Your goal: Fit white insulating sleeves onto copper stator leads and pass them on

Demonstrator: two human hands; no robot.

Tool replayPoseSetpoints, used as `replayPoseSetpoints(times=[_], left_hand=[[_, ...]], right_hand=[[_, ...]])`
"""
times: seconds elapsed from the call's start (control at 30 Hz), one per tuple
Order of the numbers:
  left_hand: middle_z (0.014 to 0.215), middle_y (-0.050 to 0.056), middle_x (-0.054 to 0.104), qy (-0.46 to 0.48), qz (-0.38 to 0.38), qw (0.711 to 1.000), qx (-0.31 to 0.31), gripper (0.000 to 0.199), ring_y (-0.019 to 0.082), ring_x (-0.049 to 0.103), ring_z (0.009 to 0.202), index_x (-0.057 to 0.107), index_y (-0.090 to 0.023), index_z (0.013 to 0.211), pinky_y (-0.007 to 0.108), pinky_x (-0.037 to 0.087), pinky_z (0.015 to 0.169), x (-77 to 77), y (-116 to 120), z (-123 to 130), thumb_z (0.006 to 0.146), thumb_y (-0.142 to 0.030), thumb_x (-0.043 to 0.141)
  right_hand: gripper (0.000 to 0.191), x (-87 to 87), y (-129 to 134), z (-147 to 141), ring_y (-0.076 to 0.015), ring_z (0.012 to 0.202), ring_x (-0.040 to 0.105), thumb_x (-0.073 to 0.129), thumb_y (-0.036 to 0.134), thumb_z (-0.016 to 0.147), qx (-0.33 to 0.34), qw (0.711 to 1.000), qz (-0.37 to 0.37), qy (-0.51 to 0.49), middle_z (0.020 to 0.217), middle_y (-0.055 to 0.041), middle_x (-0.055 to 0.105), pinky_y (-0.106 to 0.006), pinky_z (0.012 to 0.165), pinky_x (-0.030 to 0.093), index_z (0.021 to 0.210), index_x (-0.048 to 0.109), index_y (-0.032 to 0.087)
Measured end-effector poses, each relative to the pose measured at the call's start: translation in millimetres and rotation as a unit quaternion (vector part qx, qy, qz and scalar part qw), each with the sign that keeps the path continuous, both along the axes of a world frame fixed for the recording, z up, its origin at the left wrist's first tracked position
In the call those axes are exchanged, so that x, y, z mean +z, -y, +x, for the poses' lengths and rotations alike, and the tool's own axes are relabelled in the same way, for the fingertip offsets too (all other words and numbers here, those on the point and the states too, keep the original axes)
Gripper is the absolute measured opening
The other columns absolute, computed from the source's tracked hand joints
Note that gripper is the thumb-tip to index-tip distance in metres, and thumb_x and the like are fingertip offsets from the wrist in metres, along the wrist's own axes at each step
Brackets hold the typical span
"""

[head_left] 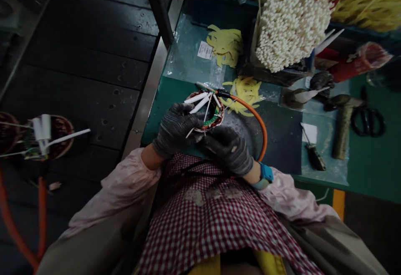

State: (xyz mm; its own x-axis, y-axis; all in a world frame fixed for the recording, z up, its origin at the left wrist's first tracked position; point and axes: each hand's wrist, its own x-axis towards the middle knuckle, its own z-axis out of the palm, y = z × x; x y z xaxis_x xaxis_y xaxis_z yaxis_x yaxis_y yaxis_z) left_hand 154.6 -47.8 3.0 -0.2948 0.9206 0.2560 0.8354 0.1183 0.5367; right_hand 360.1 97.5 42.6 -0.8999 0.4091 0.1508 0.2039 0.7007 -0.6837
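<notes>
A ring-shaped motor stator (219, 118) with copper windings, a green inner board and white sleeves is tilted up above the front edge of the bench. My left hand (177, 128), in a grey knit glove, is closed on its left side. My right hand (230, 149), gloved the same way, is at the lower rim with its fingers curled together; what they pinch, if anything, is hidden. A thin white tie end sticks out near the left fingertips. From the top of the stator an orange cable (263, 131) loops down to the right.
Yellow strips (246, 93) lie behind the stator, near a box of white-tipped sticks (288, 24). To the right are a screwdriver (316, 156), a hammer (343, 128), scissors (368, 121) and a glue bottle (297, 97). More stators (59, 137) with orange cables are at far left.
</notes>
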Motion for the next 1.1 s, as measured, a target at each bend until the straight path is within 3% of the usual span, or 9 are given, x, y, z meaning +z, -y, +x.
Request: replayPoseSetpoints(times=[0.1,0.23,0.33,0.43,0.5,0.77,0.87,1.03,1.1], left_hand=[[0.122,0.000,0.086,-0.010,0.044,0.999,-0.017,0.020,0.035,0.074,0.129,0.081,-0.033,0.107,0.061,0.059,0.117,1.1,-2.7,-5.1,0.092,-0.047,0.082],[0.107,0.001,0.087,-0.021,0.083,0.996,-0.026,0.015,0.034,0.077,0.121,0.082,-0.032,0.104,0.058,0.062,0.111,4.6,-4.5,-6.6,0.095,-0.044,0.081],[0.110,0.004,0.086,-0.041,0.071,0.996,-0.021,0.016,0.034,0.077,0.121,0.083,-0.029,0.104,0.057,0.063,0.109,6.3,-5.1,-5.2,0.096,-0.044,0.080],[0.110,0.006,0.085,-0.053,0.067,0.996,-0.031,0.022,0.035,0.076,0.123,0.084,-0.026,0.106,0.057,0.061,0.112,6.6,-4.9,-5.1,0.097,-0.046,0.082],[0.106,0.006,0.085,-0.053,0.081,0.995,-0.037,0.023,0.035,0.076,0.121,0.083,-0.026,0.107,0.057,0.062,0.110,6.0,-4.5,-6.1,0.096,-0.046,0.084],[0.105,0.005,0.085,-0.046,0.118,0.991,-0.042,0.019,0.036,0.077,0.117,0.083,-0.026,0.106,0.057,0.065,0.102,1.2,-3.2,-7.7,0.095,-0.041,0.085],[0.103,0.005,0.086,-0.025,0.091,0.995,-0.027,0.022,0.037,0.078,0.117,0.084,-0.027,0.102,0.058,0.064,0.104,0.0,-3.7,-6.6,0.095,-0.047,0.085],[0.110,0.002,0.088,0.013,0.098,0.994,-0.047,0.016,0.029,0.080,0.116,0.083,-0.027,0.106,0.055,0.060,0.115,1.9,-4.0,-5.6,0.098,-0.041,0.082],[0.114,0.000,0.088,0.012,0.091,0.994,-0.054,0.014,0.027,0.080,0.116,0.082,-0.027,0.107,0.054,0.058,0.118,2.4,-3.8,-6.2,0.100,-0.039,0.080]], right_hand=[[0.042,2.4,-11.9,-24.1,-0.0273,0.083,0.077,0.076,0.054,0.103,-0.049,0.995,0.071,0.044,0.097,-0.0115,0.085,-0.039,0.075,0.063,0.129,0.082,0.022],[0.031,9.7,-29.1,-50.4,-0.0270,0.075,0.072,0.069,0.042,0.107,-0.022,0.994,0.085,0.071,0.085,-0.0109,0.081,-0.040,0.074,0.059,0.123,0.085,0.021],[0.027,17.3,-39.0,-58.0,-0.0249,0.082,0.076,0.066,0.041,0.109,0.025,0.999,-0.032,0.020,0.095,-0.0081,0.084,-0.039,0.081,0.062,0.112,0.085,0.021],[0.032,26.0,-43.5,-53.4,-0.0233,0.100,0.081,0.059,0.042,0.114,0.062,0.978,-0.196,-0.044,0.112,-0.0050,0.087,-0.038,0.094,0.065,0.116,0.084,0.023],[0.025,29.1,-43.3,-48.4,-0.0236,0.105,0.083,0.066,0.039,0.111,0.083,0.969,-0.229,-0.047,0.115,-0.0041,0.088,-0.039,0.098,0.066,0.117,0.086,0.024],[0.012,23.7,-40.0,-46.5,-0.0206,0.092,0.083,0.077,0.023,0.098,0.044,0.976,-0.205,-0.058,0.105,-0.0031,0.089,-0.033,0.084,0.068,0.108,0.084,0.022],[0.013,17.4,-41.0,-43.0,-0.0202,0.092,0.083,0.077,0.024,0.100,0.069,0.980,-0.176,-0.058,0.106,-0.0040,0.089,-0.034,0.085,0.067,0.111,0.084,0.022],[0.018,-5.6,-40.0,-30.7,-0.0230,0.098,0.082,0.068,0.026,0.109,0.183,0.970,-0.011,-0.158,0.112,-0.0074,0.087,-0.039,0.085,0.067,0.112,0.085,0.027],[0.019,-8.2,-39.5,-29.3,-0.0211,0.102,0.082,0.066,0.023,0.110,0.190,0.962,-0.011,-0.194,0.114,-0.0071,0.087,-0.036,0.087,0.068,0.115,0.084,0.027]])
